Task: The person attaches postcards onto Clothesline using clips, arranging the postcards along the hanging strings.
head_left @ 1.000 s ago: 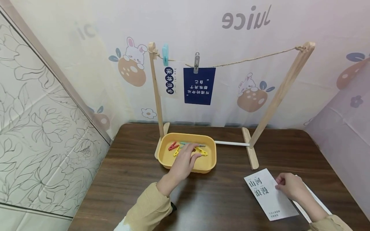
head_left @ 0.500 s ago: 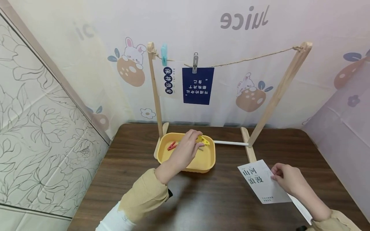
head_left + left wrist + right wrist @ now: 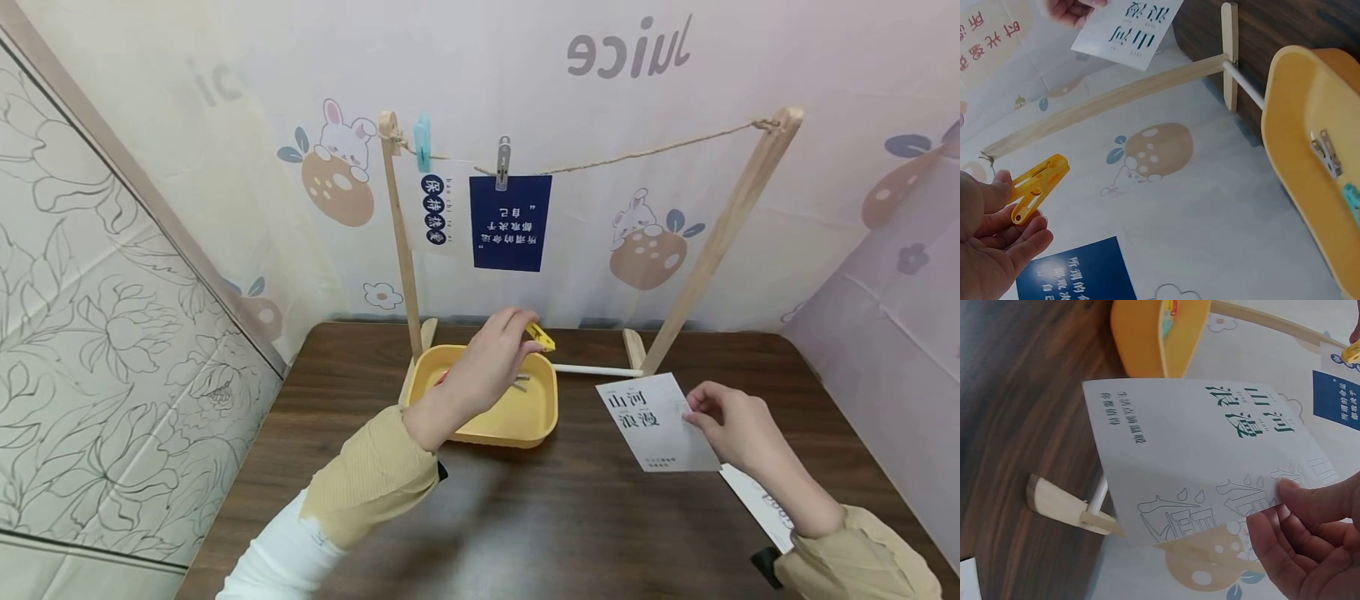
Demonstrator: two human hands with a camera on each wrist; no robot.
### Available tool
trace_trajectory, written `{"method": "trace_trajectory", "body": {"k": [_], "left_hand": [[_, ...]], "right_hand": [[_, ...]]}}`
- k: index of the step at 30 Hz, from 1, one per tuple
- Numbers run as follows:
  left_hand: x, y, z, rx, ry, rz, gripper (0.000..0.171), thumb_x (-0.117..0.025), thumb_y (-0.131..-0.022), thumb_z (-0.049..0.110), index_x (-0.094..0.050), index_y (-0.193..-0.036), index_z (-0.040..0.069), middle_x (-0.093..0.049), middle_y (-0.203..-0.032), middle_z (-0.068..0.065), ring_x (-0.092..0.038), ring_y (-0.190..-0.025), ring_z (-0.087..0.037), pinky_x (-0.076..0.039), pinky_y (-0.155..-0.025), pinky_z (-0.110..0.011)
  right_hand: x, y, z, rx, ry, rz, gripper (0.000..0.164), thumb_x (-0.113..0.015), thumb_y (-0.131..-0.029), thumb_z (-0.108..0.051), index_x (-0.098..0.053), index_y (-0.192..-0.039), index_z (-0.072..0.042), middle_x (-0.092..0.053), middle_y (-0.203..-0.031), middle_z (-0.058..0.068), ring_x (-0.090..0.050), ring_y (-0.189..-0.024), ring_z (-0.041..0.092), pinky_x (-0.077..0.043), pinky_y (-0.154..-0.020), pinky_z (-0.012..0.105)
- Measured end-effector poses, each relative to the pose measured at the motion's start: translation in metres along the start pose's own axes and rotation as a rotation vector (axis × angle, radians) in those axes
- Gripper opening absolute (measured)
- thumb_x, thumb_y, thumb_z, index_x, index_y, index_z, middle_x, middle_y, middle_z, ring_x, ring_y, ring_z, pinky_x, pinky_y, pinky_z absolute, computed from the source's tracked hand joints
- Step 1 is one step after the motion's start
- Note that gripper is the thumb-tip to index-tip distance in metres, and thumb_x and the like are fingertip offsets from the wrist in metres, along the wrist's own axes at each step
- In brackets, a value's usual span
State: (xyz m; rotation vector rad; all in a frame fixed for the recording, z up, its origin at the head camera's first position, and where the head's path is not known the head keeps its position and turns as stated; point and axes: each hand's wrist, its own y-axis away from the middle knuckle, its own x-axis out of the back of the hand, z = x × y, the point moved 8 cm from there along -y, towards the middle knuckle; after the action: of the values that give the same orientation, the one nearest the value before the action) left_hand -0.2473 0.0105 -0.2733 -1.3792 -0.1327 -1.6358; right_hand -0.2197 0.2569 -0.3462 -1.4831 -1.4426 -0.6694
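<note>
My left hand [image 3: 491, 362] pinches a yellow clothespin [image 3: 1040, 187] between thumb and fingers, over the back right of the yellow basin [image 3: 517, 437]. My right hand [image 3: 735, 425] pinches the edge of a white card [image 3: 1166, 437] printed with green Chinese characters, lifted off the table. Behind the basin, a twine line [image 3: 637, 156] runs between two wooden posts. A grey clothespin [image 3: 503, 162] holds a dark blue card [image 3: 510, 242] on the line. To its left, a light blue clothespin [image 3: 423, 143] is on the line above a white card [image 3: 435, 208].
Inside the basin lie grey clothespins [image 3: 1327, 154], a teal one [image 3: 1352, 200] and a red one, mostly hidden by my left hand in the head view. Another white card [image 3: 759, 504] lies on the table under my right forearm. A white rod [image 3: 596, 371] joins the stand's feet.
My left hand has taken the yellow clothespin out of the basin and risen to the right. My right hand has lifted the white card and carried it forward and left.
</note>
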Motion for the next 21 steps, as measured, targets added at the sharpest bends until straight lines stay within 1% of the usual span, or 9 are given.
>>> {"method": "trace_trajectory", "body": {"k": [2, 9, 14, 17, 21], "left_hand": [[0.002, -0.003, 0.002, -0.004, -0.004, -0.009, 0.026, -0.052, -0.089, 0.014, -0.051, -0.109, -0.003, -0.051, -0.103, -0.011, -0.048, -0.094, -0.019, -0.042, -0.083, -0.027], [0.01, -0.013, 0.012, -0.053, -0.058, 0.0, 0.026, -0.053, -0.089, 0.012, -0.051, -0.108, -0.005, -0.052, -0.103, -0.012, -0.049, -0.095, -0.02, -0.041, -0.085, -0.026], [0.016, -0.02, 0.016, -0.049, -0.081, -0.023, 0.028, -0.051, -0.09, 0.013, -0.05, -0.111, -0.005, -0.051, -0.104, -0.011, -0.048, -0.095, -0.019, -0.041, -0.085, -0.024], [0.02, -0.026, 0.019, -0.062, -0.095, -0.028, 0.028, -0.051, -0.09, 0.013, -0.05, -0.111, -0.006, -0.05, -0.106, -0.011, -0.048, -0.096, -0.019, -0.041, -0.086, -0.023], [0.025, -0.034, 0.023, -0.091, -0.108, -0.029, 0.027, -0.05, -0.09, 0.012, -0.049, -0.112, -0.006, -0.049, -0.105, -0.011, -0.047, -0.095, -0.018, -0.04, -0.085, -0.021]], "right_hand": [[0.002, -0.003, -0.003, 0.01, -0.008, 0.024, 0.013, -0.067, -0.071, 0.003, -0.056, -0.075, -0.003, -0.055, -0.065, 0.005, -0.046, -0.057, 0.018, -0.035, -0.049, 0.03], [0.009, -0.01, -0.01, 0.027, -0.058, 0.099, 0.013, -0.065, -0.073, 0.004, -0.055, -0.077, -0.002, -0.057, -0.068, 0.008, -0.046, -0.057, 0.017, -0.034, -0.046, 0.026], [0.015, -0.015, -0.012, 0.014, -0.094, 0.148, 0.012, -0.065, -0.075, 0.003, -0.055, -0.079, -0.002, -0.058, -0.071, 0.009, -0.051, -0.06, 0.018, -0.036, -0.048, 0.024], [0.017, -0.018, -0.014, 0.011, -0.12, 0.174, 0.011, -0.065, -0.076, 0.003, -0.056, -0.08, -0.001, -0.059, -0.072, 0.01, -0.053, -0.062, 0.019, -0.038, -0.049, 0.021], [0.02, -0.025, -0.018, 0.013, -0.157, 0.206, 0.009, -0.065, -0.076, 0.003, -0.057, -0.079, 0.001, -0.06, -0.073, 0.013, -0.055, -0.064, 0.02, -0.04, -0.051, 0.015]]}}
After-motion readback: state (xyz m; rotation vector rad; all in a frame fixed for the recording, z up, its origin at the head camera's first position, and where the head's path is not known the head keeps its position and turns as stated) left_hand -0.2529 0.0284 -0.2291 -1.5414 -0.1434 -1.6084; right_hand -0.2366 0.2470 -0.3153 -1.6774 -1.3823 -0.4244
